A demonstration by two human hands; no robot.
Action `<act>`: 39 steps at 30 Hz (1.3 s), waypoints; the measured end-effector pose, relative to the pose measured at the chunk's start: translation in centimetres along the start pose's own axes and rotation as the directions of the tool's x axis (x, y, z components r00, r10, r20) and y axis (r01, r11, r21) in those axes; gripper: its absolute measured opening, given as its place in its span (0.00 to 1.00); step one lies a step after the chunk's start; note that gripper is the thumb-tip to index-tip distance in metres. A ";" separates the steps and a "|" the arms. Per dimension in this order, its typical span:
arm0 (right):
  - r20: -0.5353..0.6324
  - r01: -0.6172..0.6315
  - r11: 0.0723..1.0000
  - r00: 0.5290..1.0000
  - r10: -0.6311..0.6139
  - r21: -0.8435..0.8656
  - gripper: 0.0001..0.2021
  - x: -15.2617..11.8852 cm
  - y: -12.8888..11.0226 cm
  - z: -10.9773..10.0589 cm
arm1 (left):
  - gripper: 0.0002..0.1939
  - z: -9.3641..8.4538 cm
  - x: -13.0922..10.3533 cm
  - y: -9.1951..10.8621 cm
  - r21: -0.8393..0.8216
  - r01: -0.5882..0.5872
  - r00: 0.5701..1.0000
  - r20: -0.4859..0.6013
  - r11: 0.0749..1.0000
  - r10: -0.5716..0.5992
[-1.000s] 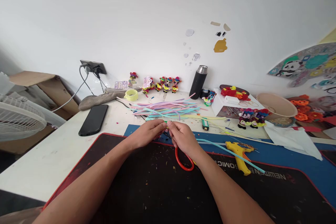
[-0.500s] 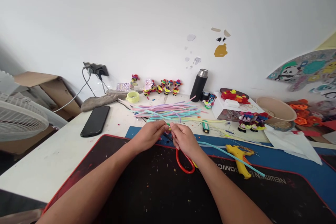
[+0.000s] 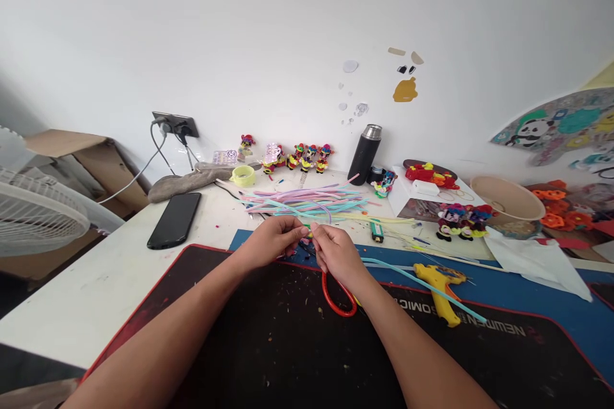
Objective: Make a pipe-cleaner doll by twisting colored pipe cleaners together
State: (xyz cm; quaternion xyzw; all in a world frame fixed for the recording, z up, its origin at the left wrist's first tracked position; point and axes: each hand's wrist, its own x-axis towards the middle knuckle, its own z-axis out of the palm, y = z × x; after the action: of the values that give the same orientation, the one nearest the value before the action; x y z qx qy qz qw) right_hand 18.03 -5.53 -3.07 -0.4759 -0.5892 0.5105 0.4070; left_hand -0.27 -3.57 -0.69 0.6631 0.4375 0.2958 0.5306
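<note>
My left hand [image 3: 277, 240] is closed in a pinch, its fingertips close to those of my right hand. What it pinches is too small to name. My right hand [image 3: 336, 254] is closed too, around something mostly hidden by the fingers. Small bits of green and yellow show between the hands. Below my right hand, a red loop [image 3: 341, 314] hangs over the black mat. Behind the hands lies a pile of pastel fuzzy stems [image 3: 307, 200]. A light blue stem [image 3: 407, 273] stretches rightward across a yellow glue gun [image 3: 440, 294].
A black phone [image 3: 174, 221] and yellow-green tape [image 3: 243, 176] lie left. Small figurines [image 3: 309, 158] and a black thermos [image 3: 365, 154] stand by the wall. At right are a white box [image 3: 422, 201], a beige bowl [image 3: 507, 197] and more figurines [image 3: 463, 222]. A fan [image 3: 41, 208] stands far left.
My left hand has shifted slightly left, opening a small gap between the fingertips of the two hands. My right hand has hardly moved.
</note>
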 end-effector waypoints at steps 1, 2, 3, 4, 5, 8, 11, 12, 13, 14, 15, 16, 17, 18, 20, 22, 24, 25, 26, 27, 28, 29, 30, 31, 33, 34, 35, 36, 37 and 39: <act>0.002 -0.002 1.000 1.000 0.002 -0.001 0.27 0.0 -0.1 0.0 | 0.25 0.0 0.0 0.0 -0.025 0.010 1.000 0.018 1.000 -0.009; 0.004 -0.004 1.000 1.000 0.004 0.001 0.27 0.0 -0.1 0.0 | 0.25 -0.1 0.1 -0.1 -0.051 0.018 0.999 0.031 0.999 -0.017; 0.005 -0.005 1.000 1.000 0.004 0.005 0.27 -0.1 -0.1 0.0 | 0.25 -0.1 0.1 -0.1 -0.080 0.027 0.999 0.039 0.996 -0.024; 0.007 -0.004 1.000 1.000 0.004 0.009 0.27 -0.1 -0.2 0.0 | 0.25 -0.1 0.1 -0.2 -0.109 0.036 0.999 0.043 0.993 -0.031; 0.009 -0.003 1.000 1.000 0.003 0.015 0.27 -0.1 -0.2 0.1 | 0.24 -0.1 0.2 -0.2 -0.136 0.045 0.998 0.043 0.990 -0.039; 0.018 0.004 0.999 1.000 -0.005 0.037 0.27 0.0 0.0 0.1 | 0.23 0.0 0.2 -0.3 -0.187 0.048 0.998 0.049 0.981 -0.039; 0.021 0.009 0.999 1.000 -0.010 0.042 0.26 0.0 0.3 0.1 | 0.21 0.2 0.2 -0.3 -0.228 0.039 0.998 0.063 0.973 -0.025; 0.023 0.011 0.999 1.000 -0.012 0.042 0.26 0.0 0.3 0.1 | 0.21 0.3 0.2 -0.2 -0.246 0.044 0.998 0.063 0.968 -0.029; 0.023 0.012 0.999 1.000 -0.013 0.043 0.26 0.0 0.3 0.1 | 0.21 0.3 0.2 -0.2 -0.264 0.053 0.997 0.061 0.963 -0.038; 0.024 0.012 0.999 1.000 -0.013 0.047 0.26 0.0 0.3 0.2 | 0.21 0.4 0.2 -0.2 -0.280 0.063 0.997 0.056 0.958 -0.050; 0.027 0.009 0.999 1.000 -0.011 0.054 0.26 0.0 0.3 0.2 | 0.22 0.5 0.2 -0.1 -0.293 0.070 0.997 0.047 0.953 -0.059; 0.031 0.005 0.998 0.999 -0.007 0.062 0.26 -0.1 0.2 0.2 | 0.22 0.6 0.1 -0.1 -0.300 0.070 0.997 0.037 0.951 -0.062; 0.033 0.001 0.997 0.999 -0.003 0.072 0.25 -0.1 0.1 0.2 | 0.22 0.7 0.1 -0.1 -0.298 0.061 0.998 0.027 0.952 -0.055; 0.034 -0.003 0.997 0.999 0.000 0.081 0.25 -0.1 0.0 0.2 | 0.21 0.7 0.2 -0.1 -0.290 0.045 0.999 0.019 0.956 -0.041; 0.030 -0.011 0.996 1.000 0.008 0.086 0.25 -0.1 -0.1 0.1 | 0.21 0.6 0.2 -0.1 -0.263 0.017 1.000 0.004 0.965 -0.017; 0.023 -0.016 0.997 1.000 0.015 0.073 0.24 -0.1 -0.1 0.1 | 0.23 0.5 0.2 0.0 -0.243 0.013 1.000 0.004 0.970 -0.012; 0.026 -0.021 0.998 0.999 0.020 0.057 0.24 0.0 0.0 0.0 | 0.24 0.4 0.2 0.1 -0.231 0.029 1.000 0.019 0.972 -0.025; 0.030 -0.022 0.998 0.999 0.021 0.052 0.25 0.0 0.1 0.0 | 0.24 0.3 0.2 0.1 -0.227 0.037 0.999 0.030 0.973 -0.031; 0.035 -0.023 0.999 0.999 0.021 0.049 0.25 0.0 0.2 0.0 | 0.24 0.3 0.1 0.2 -0.222 0.043 0.999 0.039 0.974 -0.035; 0.041 -0.024 0.999 0.999 0.022 0.047 0.25 -0.1 0.3 0.1 | 0.24 0.2 0.1 0.2 -0.221 0.049 0.998 0.047 0.974 -0.039; 0.046 -0.025 0.999 0.999 0.023 0.044 0.25 -0.1 0.4 0.1 | 0.25 0.2 0.1 0.1 -0.221 0.053 0.998 0.053 0.974 -0.042; 0.050 -0.027 0.999 0.998 0.025 0.042 0.25 -0.1 0.4 0.1 | 0.25 0.2 0.1 0.1 -0.221 0.054 0.997 0.057 0.974 -0.042; 0.053 -0.030 0.999 0.998 0.028 0.041 0.25 -0.1 0.4 0.1 | 0.24 0.2 0.1 0.1 -0.221 0.052 0.998 0.058 0.974 -0.040; 0.055 -0.032 0.999 0.998 0.030 0.041 0.25 -0.1 0.4 0.1 | 0.24 0.2 0.2 0.0 -0.219 0.049 0.998 0.056 0.974 -0.038; 0.058 -0.033 0.998 0.998 0.030 0.045 0.25 -0.2 0.3 0.1 | 0.24 0.3 0.2 -0.1 -0.219 0.039 0.999 0.043 0.975 -0.030; 0.056 -0.031 0.998 0.998 0.029 0.047 0.25 -0.2 0.2 0.1 | 0.24 0.3 0.3 -0.1 -0.217 0.033 0.999 0.030 0.976 -0.027; 0.052 -0.029 0.998 0.998 0.027 0.048 0.25 -0.2 0.1 0.1 | 0.24 0.4 0.3 -0.1 -0.208 0.029 1.000 0.013 0.978 -0.027; 0.047 -0.029 0.998 0.999 0.026 0.048 0.25 -0.1 0.1 0.0 | 0.24 0.4 0.4 -0.1 -0.191 0.028 1.000 -0.006 0.981 -0.030; 0.040 -0.030 0.998 0.999 0.028 0.047 0.25 -0.1 0.1 0.0 | 0.25 0.4 0.4 -0.1 -0.168 0.028 0.999 -0.027 0.985 -0.033; 0.027 -0.033 0.998 0.999 0.032 0.044 0.24 -0.1 0.1 0.0 | 0.25 0.4 0.4 -0.1 -0.120 0.033 0.998 -0.057 0.992 -0.040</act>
State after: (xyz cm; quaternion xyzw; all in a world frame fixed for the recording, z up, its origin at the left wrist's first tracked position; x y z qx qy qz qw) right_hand 18.07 -5.59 -3.14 -0.4694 -0.5752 0.5365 0.4013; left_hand 0.17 -3.38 -0.94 0.6131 0.4466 0.3313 0.5611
